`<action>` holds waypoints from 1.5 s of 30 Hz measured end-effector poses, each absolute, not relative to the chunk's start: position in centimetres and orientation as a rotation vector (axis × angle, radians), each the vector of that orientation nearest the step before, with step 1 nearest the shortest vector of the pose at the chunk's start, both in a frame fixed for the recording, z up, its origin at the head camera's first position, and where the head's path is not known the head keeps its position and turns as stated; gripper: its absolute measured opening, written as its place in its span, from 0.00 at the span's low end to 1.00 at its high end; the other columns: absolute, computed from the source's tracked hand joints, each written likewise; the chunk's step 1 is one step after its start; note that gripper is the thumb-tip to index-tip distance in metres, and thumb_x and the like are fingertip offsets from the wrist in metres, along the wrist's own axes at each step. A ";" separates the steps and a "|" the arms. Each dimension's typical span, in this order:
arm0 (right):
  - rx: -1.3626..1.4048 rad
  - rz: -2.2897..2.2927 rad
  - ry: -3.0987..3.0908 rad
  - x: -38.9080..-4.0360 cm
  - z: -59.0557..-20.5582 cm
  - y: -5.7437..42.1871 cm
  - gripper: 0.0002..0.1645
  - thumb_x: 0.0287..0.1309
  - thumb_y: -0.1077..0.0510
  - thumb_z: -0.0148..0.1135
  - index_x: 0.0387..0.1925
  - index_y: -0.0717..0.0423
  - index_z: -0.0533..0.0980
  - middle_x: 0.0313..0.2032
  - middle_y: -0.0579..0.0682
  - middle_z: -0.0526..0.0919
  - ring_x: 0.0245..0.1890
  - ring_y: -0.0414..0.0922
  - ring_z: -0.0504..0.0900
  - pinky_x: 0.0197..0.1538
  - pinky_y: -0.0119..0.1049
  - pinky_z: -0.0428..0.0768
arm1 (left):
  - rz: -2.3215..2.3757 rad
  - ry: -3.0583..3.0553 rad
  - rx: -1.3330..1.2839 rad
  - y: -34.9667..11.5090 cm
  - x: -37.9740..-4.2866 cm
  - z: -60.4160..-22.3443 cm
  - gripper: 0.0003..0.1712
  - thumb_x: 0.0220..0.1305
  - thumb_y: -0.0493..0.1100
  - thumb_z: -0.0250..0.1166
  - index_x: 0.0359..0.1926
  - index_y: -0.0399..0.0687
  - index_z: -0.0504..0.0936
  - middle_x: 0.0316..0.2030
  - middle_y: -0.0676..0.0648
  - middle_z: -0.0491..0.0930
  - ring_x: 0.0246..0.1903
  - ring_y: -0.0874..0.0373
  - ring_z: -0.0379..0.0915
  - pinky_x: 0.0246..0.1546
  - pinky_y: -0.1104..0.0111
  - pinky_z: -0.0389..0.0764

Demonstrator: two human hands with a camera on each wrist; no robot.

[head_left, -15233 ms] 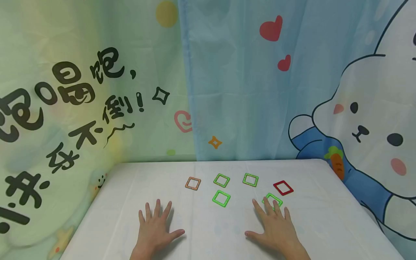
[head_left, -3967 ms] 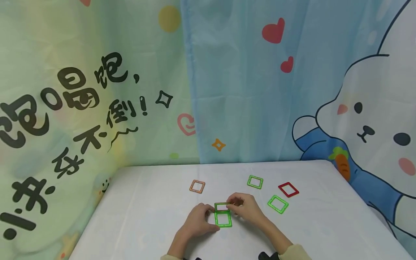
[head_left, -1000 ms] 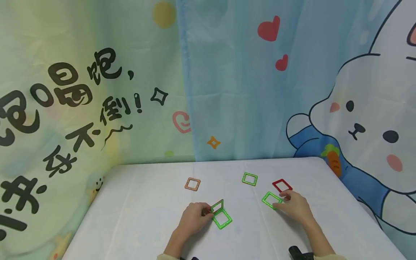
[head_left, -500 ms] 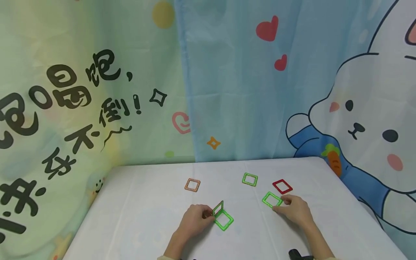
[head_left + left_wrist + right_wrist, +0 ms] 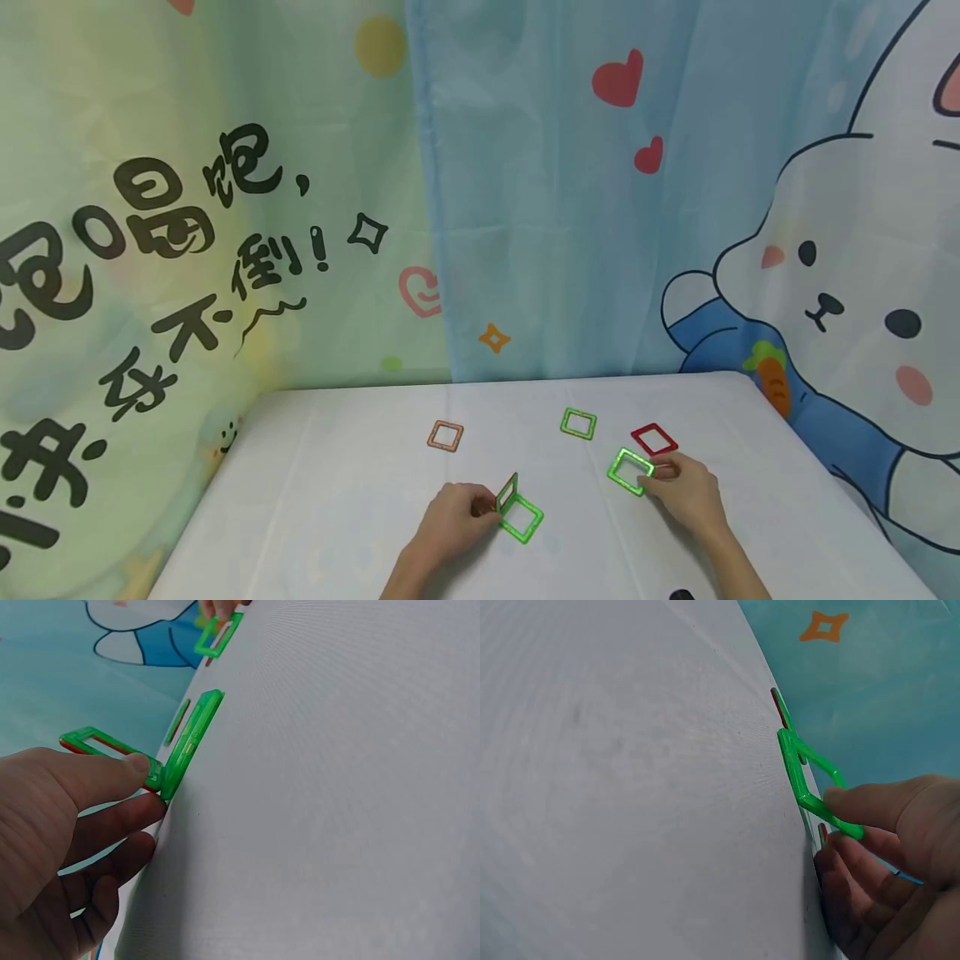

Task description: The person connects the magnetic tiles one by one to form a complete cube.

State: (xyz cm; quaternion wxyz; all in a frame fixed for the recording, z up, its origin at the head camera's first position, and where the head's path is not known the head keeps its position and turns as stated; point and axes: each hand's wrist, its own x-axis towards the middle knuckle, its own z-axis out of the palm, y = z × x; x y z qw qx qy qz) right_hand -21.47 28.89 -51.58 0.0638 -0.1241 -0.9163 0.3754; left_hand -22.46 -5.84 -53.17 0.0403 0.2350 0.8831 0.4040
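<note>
Between thumb and fingers my left hand pinches a pair of green square frame tiles joined along an edge. One green tile stands up; the other green tile spreads away from it to the right. The left wrist view shows the thumb on one tile, with its partner angled off it. At the right, my right hand pinches a separate green square frame tile by its near right side. That tile is tilted up in the right wrist view.
A red square frame tile lies just behind my right hand. Further back are another green tile and an orange tile. A printed curtain hangs behind the white table.
Over the last second my right hand has taken hold of the right green tile and tilted it. Earlier, my hands joined two green tiles; my left hand keeps holding them.
</note>
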 end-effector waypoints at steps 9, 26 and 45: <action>-0.322 1.275 -2.640 -21.9 -51.3 27.1 0.17 0.56 0.59 0.69 0.45 0.65 0.79 0.34 0.55 0.83 0.31 0.45 0.81 0.29 0.31 0.77 | 1.242 2.716 0.741 -5.8 -22.9 -53.5 0.05 0.57 0.41 0.72 0.35 0.46 0.87 0.24 0.63 0.79 0.23 0.72 0.70 0.26 0.73 0.72; -0.029 1.393 -2.557 -21.1 -50.2 20.1 0.08 0.51 0.65 0.72 0.34 0.58 0.81 0.25 0.46 0.82 0.24 0.41 0.80 0.27 0.32 0.78 | 1.261 2.698 0.705 -6.0 -22.9 -54.0 0.05 0.57 0.41 0.72 0.35 0.47 0.86 0.23 0.64 0.77 0.22 0.71 0.70 0.26 0.73 0.72; 0.122 1.368 -2.578 -20.2 -50.7 17.2 0.11 0.45 0.69 0.74 0.25 0.53 0.80 0.22 0.40 0.83 0.22 0.36 0.80 0.30 0.30 0.78 | 1.291 2.660 0.669 -5.8 -23.0 -54.1 0.05 0.56 0.42 0.72 0.34 0.48 0.86 0.22 0.64 0.77 0.21 0.70 0.69 0.25 0.72 0.71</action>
